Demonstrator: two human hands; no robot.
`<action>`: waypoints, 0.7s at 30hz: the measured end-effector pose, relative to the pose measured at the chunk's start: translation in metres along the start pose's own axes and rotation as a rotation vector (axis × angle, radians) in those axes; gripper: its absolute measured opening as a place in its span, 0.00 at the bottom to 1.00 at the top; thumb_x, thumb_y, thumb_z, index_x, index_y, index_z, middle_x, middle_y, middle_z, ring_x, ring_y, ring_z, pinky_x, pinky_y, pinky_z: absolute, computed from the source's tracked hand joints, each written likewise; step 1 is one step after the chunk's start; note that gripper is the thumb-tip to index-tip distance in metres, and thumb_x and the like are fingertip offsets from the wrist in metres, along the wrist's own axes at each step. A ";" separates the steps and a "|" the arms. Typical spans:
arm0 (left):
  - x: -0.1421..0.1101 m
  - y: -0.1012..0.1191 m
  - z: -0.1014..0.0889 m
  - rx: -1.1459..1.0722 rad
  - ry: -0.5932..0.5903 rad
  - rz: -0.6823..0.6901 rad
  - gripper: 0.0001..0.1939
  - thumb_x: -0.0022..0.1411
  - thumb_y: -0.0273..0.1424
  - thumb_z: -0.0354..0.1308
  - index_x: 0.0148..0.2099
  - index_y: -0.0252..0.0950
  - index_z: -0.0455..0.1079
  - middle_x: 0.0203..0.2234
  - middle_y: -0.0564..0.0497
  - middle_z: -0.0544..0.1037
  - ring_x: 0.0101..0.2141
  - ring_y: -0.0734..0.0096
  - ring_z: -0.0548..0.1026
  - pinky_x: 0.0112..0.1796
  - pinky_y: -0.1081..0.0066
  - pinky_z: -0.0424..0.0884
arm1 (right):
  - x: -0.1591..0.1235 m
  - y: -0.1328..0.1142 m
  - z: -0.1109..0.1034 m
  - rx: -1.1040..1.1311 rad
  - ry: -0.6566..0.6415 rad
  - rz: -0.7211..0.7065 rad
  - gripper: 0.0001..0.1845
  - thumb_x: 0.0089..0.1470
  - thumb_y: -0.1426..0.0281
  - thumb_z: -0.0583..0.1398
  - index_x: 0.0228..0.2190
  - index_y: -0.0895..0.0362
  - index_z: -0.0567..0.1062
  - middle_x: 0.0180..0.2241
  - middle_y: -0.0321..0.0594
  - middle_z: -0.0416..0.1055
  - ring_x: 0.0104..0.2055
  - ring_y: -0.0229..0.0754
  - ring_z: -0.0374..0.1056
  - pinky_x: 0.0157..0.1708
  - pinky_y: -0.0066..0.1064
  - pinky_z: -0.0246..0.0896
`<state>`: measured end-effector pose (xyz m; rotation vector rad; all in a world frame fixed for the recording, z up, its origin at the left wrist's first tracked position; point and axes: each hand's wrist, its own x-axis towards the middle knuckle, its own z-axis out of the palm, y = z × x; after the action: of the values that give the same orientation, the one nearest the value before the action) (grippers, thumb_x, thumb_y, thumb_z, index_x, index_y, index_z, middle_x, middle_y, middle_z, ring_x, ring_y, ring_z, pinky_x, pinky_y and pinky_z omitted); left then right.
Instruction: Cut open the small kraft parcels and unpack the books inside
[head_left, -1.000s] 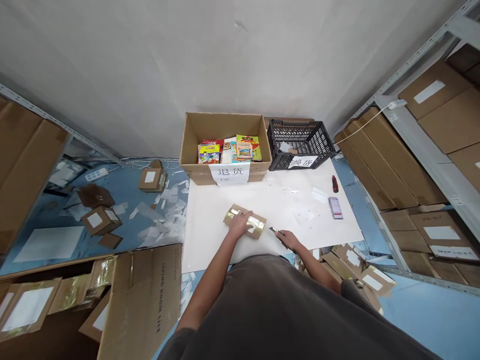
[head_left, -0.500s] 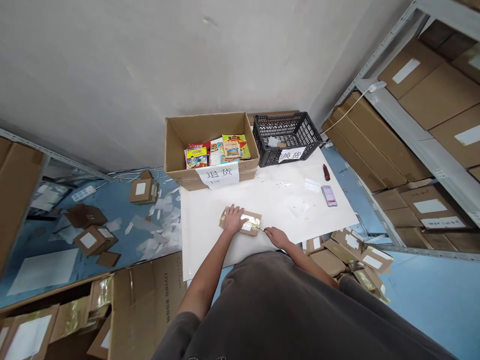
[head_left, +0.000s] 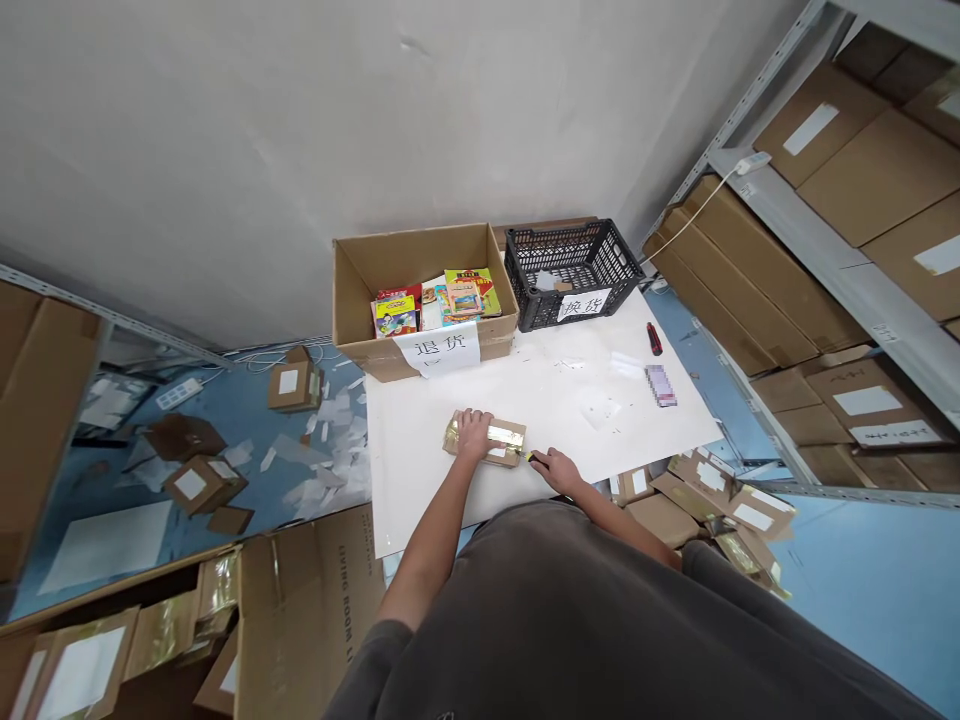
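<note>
A small taped cardboard box (head_left: 507, 436) lies on the white table (head_left: 420, 500) in front of me. My left hand (head_left: 473, 434) rests over its left part, fingers curled toward the far edge, and holds it down. In my right hand (head_left: 553, 468) is a utility knife (head_left: 529, 457), its handle mostly hidden by the fingers. The blade end points left at the box's right end. Whether the blade touches the cardboard is too small to tell.
Behind the box stand a large cardboard carton (head_left: 360, 357) with books and a black plastic crate (head_left: 529, 318). A red-and-black cutter (head_left: 654, 338) and a purple patterned item (head_left: 661, 385) lie at the table's right. Boxes and paper scraps (head_left: 330, 470) cover floor areas; loaded shelves (head_left: 825, 240) stand right.
The box stays under my left hand, whose fingers look more curled. My right hand with the utility knife is slightly farther from the box's right end. The whole view has shifted a little.
</note>
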<state>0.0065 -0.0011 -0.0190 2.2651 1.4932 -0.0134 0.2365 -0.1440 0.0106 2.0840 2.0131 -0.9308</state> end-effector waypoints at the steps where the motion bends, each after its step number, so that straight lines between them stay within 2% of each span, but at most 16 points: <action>1: -0.001 -0.001 0.001 0.003 0.010 0.015 0.38 0.53 0.55 0.69 0.59 0.39 0.70 0.55 0.38 0.73 0.65 0.40 0.59 0.67 0.47 0.45 | -0.001 -0.001 0.001 0.002 0.003 0.007 0.25 0.72 0.53 0.48 0.62 0.44 0.70 0.45 0.43 0.71 0.48 0.45 0.69 0.40 0.28 0.55; 8: -0.021 -0.004 0.015 0.044 0.115 0.064 0.37 0.66 0.53 0.55 0.68 0.36 0.63 0.65 0.35 0.67 0.70 0.42 0.52 0.69 0.46 0.43 | 0.000 -0.009 0.002 0.024 0.048 0.077 0.25 0.71 0.53 0.50 0.64 0.43 0.67 0.47 0.45 0.70 0.50 0.48 0.68 0.43 0.30 0.58; 13: -0.030 0.002 0.018 0.013 0.096 0.062 0.42 0.66 0.55 0.55 0.71 0.33 0.58 0.67 0.33 0.65 0.71 0.42 0.52 0.69 0.45 0.44 | 0.009 -0.022 -0.004 0.000 0.071 0.115 0.27 0.71 0.53 0.50 0.66 0.45 0.65 0.51 0.50 0.68 0.52 0.52 0.67 0.47 0.35 0.60; 17: -0.030 0.004 0.019 0.003 0.119 0.028 0.40 0.67 0.53 0.54 0.71 0.34 0.59 0.66 0.34 0.66 0.69 0.42 0.55 0.69 0.43 0.44 | 0.015 -0.032 -0.002 -0.027 0.060 0.135 0.29 0.70 0.51 0.50 0.66 0.45 0.63 0.53 0.53 0.67 0.49 0.54 0.70 0.47 0.40 0.62; 19: -0.029 0.005 0.022 0.000 0.140 0.010 0.38 0.68 0.53 0.53 0.71 0.34 0.59 0.65 0.35 0.67 0.69 0.42 0.56 0.69 0.44 0.44 | 0.015 -0.030 0.000 -0.027 0.060 0.142 0.30 0.69 0.49 0.50 0.67 0.45 0.62 0.54 0.53 0.67 0.47 0.54 0.71 0.46 0.41 0.63; 21: -0.029 0.007 0.025 -0.003 0.167 -0.010 0.37 0.69 0.52 0.51 0.71 0.35 0.60 0.65 0.35 0.68 0.69 0.43 0.56 0.69 0.44 0.44 | 0.014 -0.016 -0.002 -0.027 0.077 0.208 0.32 0.68 0.48 0.50 0.67 0.46 0.60 0.53 0.54 0.67 0.46 0.54 0.72 0.45 0.41 0.64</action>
<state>0.0059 -0.0380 -0.0328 2.3049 1.5867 0.1792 0.2213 -0.1290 0.0112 2.2929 1.7859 -0.7950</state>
